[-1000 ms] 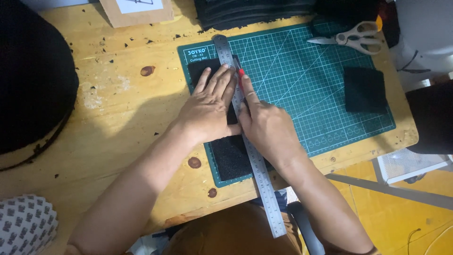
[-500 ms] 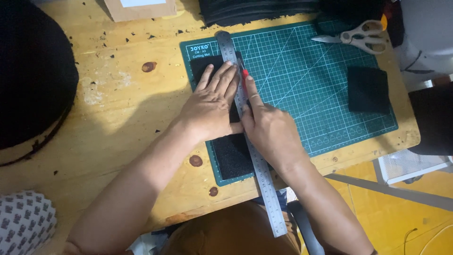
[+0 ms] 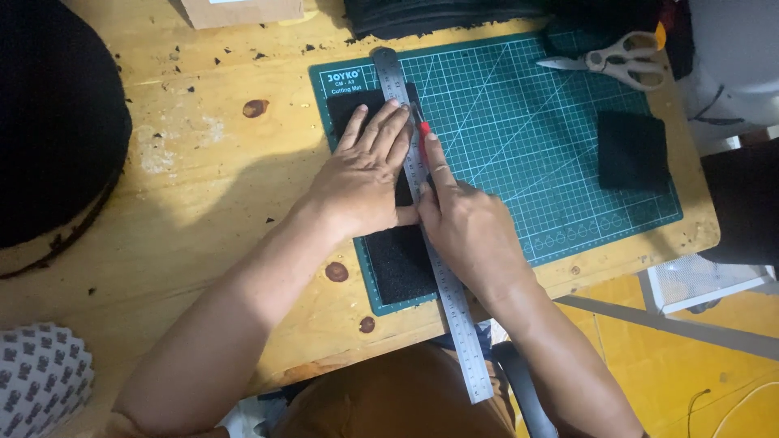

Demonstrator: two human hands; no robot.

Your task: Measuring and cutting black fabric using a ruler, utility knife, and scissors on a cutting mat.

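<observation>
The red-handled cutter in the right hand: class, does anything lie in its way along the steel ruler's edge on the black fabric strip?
Nothing visible does. The red-handled cutter, held in the right hand, sits against the long steel ruler. The left hand presses on the ruler's other side, over the black fabric strip.

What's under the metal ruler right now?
The metal ruler lies over a black foam strip on the green cutting mat. The left hand hides the strip's middle.

Left hand point(image 3: 363, 180) flat, palm down, fingers point(image 3: 381, 130) together and extended forward, thumb tucked toward right hand. Right hand point(image 3: 471, 231) curled in grip, index finger stretched forward. Both forearms bare, converging from lower frame; hands touching at thumbs.
</observation>
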